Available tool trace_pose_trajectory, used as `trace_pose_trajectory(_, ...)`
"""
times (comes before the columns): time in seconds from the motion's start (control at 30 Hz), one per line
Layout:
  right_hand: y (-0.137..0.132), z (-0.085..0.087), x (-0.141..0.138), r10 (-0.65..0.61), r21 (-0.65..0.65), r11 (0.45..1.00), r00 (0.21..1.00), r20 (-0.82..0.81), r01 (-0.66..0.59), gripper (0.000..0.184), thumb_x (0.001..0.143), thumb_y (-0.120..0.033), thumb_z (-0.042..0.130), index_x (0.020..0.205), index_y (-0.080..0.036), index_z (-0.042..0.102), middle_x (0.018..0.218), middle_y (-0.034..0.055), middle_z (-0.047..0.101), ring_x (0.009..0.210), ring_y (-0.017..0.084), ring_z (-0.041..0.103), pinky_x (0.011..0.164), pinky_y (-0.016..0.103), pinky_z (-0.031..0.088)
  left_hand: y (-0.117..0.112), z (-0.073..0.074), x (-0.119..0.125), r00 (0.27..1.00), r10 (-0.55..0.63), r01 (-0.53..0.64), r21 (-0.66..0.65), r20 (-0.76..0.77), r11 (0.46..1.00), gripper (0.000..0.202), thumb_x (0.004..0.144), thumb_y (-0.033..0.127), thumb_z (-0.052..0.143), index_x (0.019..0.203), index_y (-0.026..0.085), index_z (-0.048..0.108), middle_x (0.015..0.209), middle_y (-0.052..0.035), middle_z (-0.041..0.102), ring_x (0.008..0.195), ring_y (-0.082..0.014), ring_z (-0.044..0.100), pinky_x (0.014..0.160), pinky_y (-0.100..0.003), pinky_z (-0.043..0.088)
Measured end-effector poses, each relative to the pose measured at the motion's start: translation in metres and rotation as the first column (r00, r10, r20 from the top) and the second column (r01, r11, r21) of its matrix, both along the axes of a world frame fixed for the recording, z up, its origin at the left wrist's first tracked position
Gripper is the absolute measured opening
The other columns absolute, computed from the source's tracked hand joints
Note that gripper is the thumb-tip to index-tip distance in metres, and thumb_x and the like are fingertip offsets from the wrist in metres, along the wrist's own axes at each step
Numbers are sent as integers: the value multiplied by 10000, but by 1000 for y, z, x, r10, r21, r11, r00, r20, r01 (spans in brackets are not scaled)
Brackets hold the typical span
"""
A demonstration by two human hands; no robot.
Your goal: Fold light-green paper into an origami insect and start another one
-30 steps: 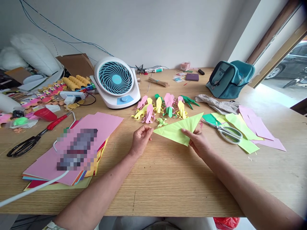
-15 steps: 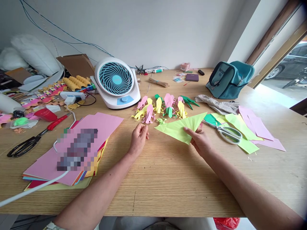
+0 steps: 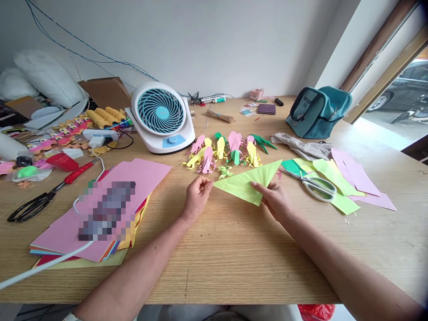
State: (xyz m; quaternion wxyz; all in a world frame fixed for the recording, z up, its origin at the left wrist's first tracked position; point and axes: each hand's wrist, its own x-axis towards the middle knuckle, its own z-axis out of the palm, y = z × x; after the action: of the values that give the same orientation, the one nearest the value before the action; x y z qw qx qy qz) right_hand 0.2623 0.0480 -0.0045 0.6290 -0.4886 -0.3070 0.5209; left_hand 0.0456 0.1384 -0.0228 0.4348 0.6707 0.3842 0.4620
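Note:
A folded lime-green sheet of paper [image 3: 245, 181], triangular with creases fanning across it, is held up over the table. My right hand [image 3: 274, 198] grips its right part, thumb on top and fingers beneath. At the sheet's left corner, my left hand [image 3: 198, 195] is closed, its thumb and forefinger pinching the tip. Just beyond the paper stand several folded paper figures, among them a pink one [image 3: 235, 141], a yellow one [image 3: 253, 156] and a small light-green one [image 3: 225, 171].
Scissors [image 3: 319, 189] lie on green paper scraps at right, near pink paper [image 3: 363, 176]. A stack of coloured paper [image 3: 147, 171] and red-black scissors [image 3: 50, 194] lie at left. Behind are a white fan [image 3: 162, 113], a grey cloth [image 3: 301, 146] and a teal bag [image 3: 321, 113].
My left hand has moved slightly right and now meets the paper's left corner. My right hand and the sheet have shifted a little left and down.

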Motion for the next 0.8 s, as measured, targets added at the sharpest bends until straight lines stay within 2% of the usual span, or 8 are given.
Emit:
trace_pose_trajectory(0.13,0,-2,1,21,24,999,1000,4,-21,277,650,-389,852,847,-217,763,893,42,771,757,185,706,679,267,556,0,2,0,999,-11,12,-45,33,999,267,858,432,586,771,179,567,692,14,565,560,-99,487,521,-210,401)
trace_pose_trajectory(0.27,-2,-2,-1,108,-14,994,994,27,-107,290,647,-404,850,850,-210,776,879,54,776,770,205,719,694,281,568,-5,15,-2,1000,-17,17,12,0,1000,288,875,439,567,845,175,678,806,-36,657,764,-154,597,670,-232,466)
trace_pose_trajectory(0.33,-5,-1,-5,198,-49,979,979,41,-196,301,639,-412,852,845,-205,781,878,60,777,775,213,723,720,294,574,-8,24,-4,987,-151,151,-6,-49,988,335,885,459,551,845,170,717,854,-61,699,828,-178,622,755,-255,475)
trace_pose_trajectory(0.4,-8,2,-9,292,-92,954,954,59,-287,319,624,-425,857,836,-198,784,866,61,777,756,213,723,721,300,576,-10,29,-6,926,-364,356,-91,-100,930,384,892,486,532,867,161,736,836,-68,703,765,-174,613,699,-258,468)
trace_pose_trajectory(0.47,-10,3,-14,367,-135,926,926,94,-353,350,598,-442,864,823,-186,786,839,62,776,711,205,713,671,287,569,-11,31,-7,847,-517,495,-168,-127,852,401,885,499,540,848,147,727,769,-53,669,682,-154,571,618,-247,433)
trace_pose_trajectory(0.53,-12,4,-17,403,-164,911,904,144,-380,380,579,-463,866,806,-169,783,802,62,771,656,191,695,598,264,544,-11,27,-7,802,-578,546,-204,-153,812,376,851,488,597,762,134,688,690,-19,593,620,-124,508,564,-229,381)
trace_pose_trajectory(0.7,-13,1,-19,410,-198,908,885,222,-370,416,564,-487,866,750,-132,754,726,63,752,578,163,646,518,243,485,-13,7,-3,795,-565,528,-208,-222,824,461,782,452,686,548,151,428,586,57,289,528,-57,279,471,-208,200)
trace_pose_trajectory(0.8,-13,2,-19,415,-177,905,893,173,-387,453,549,-496,870,805,-142,751,761,60,755,634,178,663,592,271,518,-13,3,-1,798,-551,511,-209,-245,834,474,810,460,651,564,164,375,598,57,256,539,-58,259,477,-211,178)
